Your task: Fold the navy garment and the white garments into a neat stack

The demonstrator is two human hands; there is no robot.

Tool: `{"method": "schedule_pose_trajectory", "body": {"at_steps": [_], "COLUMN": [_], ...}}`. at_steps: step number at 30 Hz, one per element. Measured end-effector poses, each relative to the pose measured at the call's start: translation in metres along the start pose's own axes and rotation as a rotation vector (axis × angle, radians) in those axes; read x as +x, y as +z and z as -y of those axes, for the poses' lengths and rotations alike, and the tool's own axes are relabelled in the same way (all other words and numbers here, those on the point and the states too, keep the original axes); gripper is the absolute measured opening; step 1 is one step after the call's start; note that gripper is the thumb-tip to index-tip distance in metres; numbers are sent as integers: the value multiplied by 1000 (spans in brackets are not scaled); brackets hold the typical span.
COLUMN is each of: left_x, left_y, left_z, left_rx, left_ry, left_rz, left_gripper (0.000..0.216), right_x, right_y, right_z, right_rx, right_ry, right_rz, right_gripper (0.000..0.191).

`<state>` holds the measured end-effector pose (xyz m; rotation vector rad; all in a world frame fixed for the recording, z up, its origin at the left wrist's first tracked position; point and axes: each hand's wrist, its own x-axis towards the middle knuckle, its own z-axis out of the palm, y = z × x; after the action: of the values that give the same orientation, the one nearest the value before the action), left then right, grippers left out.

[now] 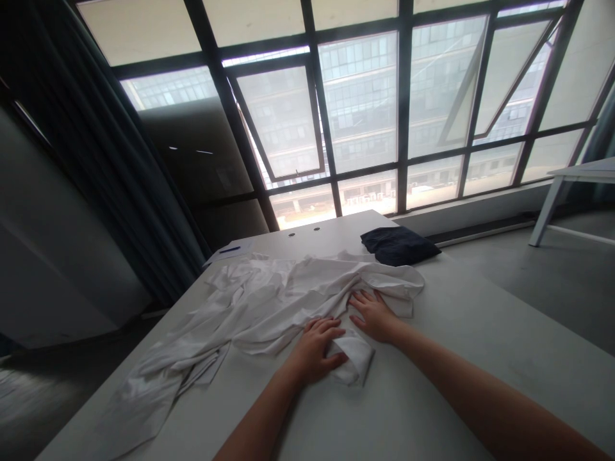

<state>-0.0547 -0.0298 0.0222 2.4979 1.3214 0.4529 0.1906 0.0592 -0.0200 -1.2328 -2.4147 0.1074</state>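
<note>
White garment lies rumpled on a pale table; long axis near-left to far-right, mostly ahead and leftward of the fingers; left hand, thumb wide, and right hand, fingers spread, both touch it; dark bundle beyond

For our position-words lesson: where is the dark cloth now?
In the head view, the dark cloth lies at the far right of the white table, beyond the white fabric.

The cloth stretches over the worktop from the left edge past the middle, under the left hand and right hand. Behind it, a fabric bundle lies by the right edge; a pen on paper, toward the far left corner.
</note>
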Motion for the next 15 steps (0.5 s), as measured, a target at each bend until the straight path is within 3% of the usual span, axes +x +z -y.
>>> {"method": "schedule_pose_trajectory", "body": {"at_steps": [15], "left_x": [0], "left_y": [0], "left_z": [1], "left_rx": [16], "left_ry": [0], "left_rz": [0], "left_gripper": [57], "right_x": [0], "right_y": [-2], "right_z": [2], "right_rx": [2], "right_ry": [4], "right_rz": [10], "right_gripper": [50]}}
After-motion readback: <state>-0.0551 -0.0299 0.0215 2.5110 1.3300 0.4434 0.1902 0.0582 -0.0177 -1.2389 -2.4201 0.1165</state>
